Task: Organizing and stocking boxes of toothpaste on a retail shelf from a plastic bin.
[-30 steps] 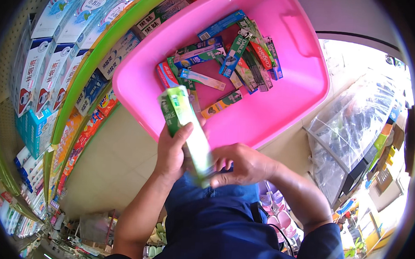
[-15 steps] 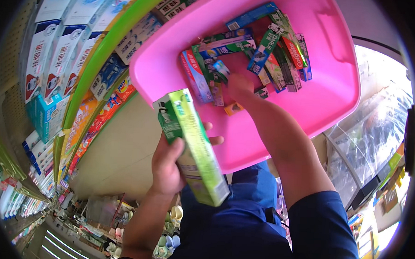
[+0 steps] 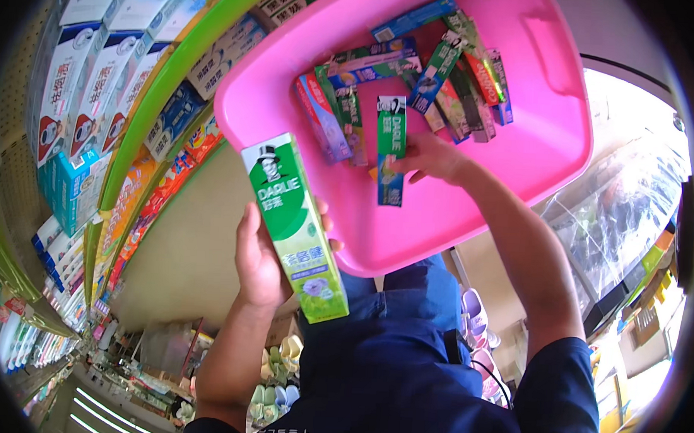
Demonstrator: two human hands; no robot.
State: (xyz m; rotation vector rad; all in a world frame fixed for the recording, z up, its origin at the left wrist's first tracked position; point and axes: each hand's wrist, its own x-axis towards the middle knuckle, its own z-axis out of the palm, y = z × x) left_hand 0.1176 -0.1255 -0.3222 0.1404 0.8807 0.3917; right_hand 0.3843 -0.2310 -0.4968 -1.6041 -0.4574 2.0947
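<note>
My left hand [image 3: 261,263] is wrapped round a large green toothpaste box [image 3: 296,234], tilted with its broad front face up, outside the near left edge of a pink plastic tub [image 3: 347,224]. Over the inside of the tub, my right hand [image 3: 435,158] grips a smaller green-and-blue toothpaste box [image 3: 390,149] by its right side, standing nearly upright in the picture. Several more toothpaste boxes lie jumbled in the tub behind, among them a red-and-blue box [image 3: 320,118], a green-and-blue box [image 3: 437,73] and a blue box [image 3: 414,20].
On the left, shelves with a green edge strip [image 3: 147,99] hold rows of white-and-blue boxes [image 3: 85,89], a teal box [image 3: 73,189] and orange packets [image 3: 142,204]. Clear plastic wrap [image 3: 619,182] covers something at the right. Slippers [image 3: 278,376] stand on the floor behind.
My right hand has lifted a small toothpaste box from the tub's contents and drawn it nearer. The left hand has turned its box so the broad front shows.
</note>
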